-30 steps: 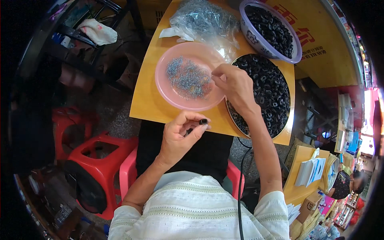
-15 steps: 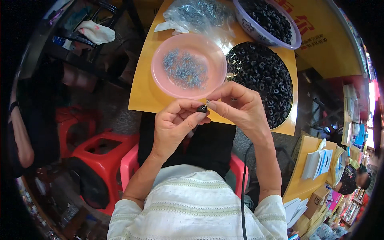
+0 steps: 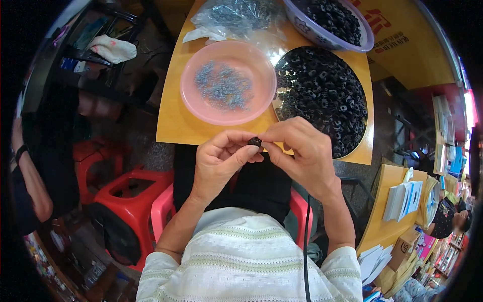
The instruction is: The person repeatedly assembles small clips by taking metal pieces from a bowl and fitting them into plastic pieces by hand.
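Between the thumb and fingers of my left hand [image 3: 216, 157] is a small rounded black plastic part [image 3: 255, 142], held just off the table's near edge. My right hand [image 3: 304, 153] pinches right at this part from the other side, thumb and forefinger together; whatever is between those fingertips is hidden. Beyond my hands stands a pink basin [image 3: 187, 95] with a heap of tiny silvery-blue metal pieces [image 3: 226, 85] in it. A round tray [image 3: 363, 108] to its right is spread with many black plastic parts [image 3: 322, 95] like the held one.
At the table's far side are a clear plastic bag [image 3: 236, 17] of small grey pieces and a lilac basin [image 3: 314, 38] heaped with black parts. Red stools [image 3: 133, 201] stand to my left, near another person's arm [image 3: 35, 183]. A dark cable [image 3: 306, 251] runs down my front.
My right hand has brought its fingertips onto the black part, covering the small shiny piece it pinched before. The table and basins appear slightly shifted to the left in view.
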`<control>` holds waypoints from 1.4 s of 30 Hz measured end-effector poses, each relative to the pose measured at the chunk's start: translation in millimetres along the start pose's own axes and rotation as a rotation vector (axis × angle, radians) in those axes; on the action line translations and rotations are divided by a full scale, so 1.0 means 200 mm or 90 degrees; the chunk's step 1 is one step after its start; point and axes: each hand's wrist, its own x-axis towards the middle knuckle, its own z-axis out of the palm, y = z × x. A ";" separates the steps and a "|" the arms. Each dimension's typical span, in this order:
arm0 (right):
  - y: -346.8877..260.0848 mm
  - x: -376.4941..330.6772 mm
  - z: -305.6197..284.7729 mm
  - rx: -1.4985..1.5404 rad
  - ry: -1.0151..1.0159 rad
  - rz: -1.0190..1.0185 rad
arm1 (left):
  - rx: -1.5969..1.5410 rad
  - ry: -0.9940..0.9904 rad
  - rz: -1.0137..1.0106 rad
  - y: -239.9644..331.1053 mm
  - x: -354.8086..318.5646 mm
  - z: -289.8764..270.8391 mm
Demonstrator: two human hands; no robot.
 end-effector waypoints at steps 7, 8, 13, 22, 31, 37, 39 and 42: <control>0.01 -0.05 -0.04 -0.120 -0.049 -0.024 | -0.018 0.005 -0.040 -0.08 0.02 -0.04; 0.04 -0.04 -0.06 -0.122 -0.068 -0.013 | -0.015 0.000 -0.052 -0.10 0.03 -0.04; 0.29 0.09 -0.10 -0.332 0.025 0.105 | -0.041 -0.039 -0.077 -0.11 0.03 -0.02; 0.43 0.18 0.01 -0.393 -0.054 0.095 | -0.042 -0.064 -0.076 -0.14 0.01 0.01; 0.25 0.10 -0.08 0.218 0.017 0.343 | -0.022 -0.048 -0.015 -0.06 0.03 -0.01; 0.06 0.00 -0.11 0.557 0.009 0.426 | -0.022 -0.041 -0.019 0.00 0.05 0.02; 0.04 -0.03 -0.10 0.543 -0.027 0.392 | 0.007 -0.038 -0.016 0.00 0.04 0.03; 0.02 -0.05 -0.09 0.518 -0.031 0.369 | 0.025 -0.037 -0.006 -0.01 0.02 0.04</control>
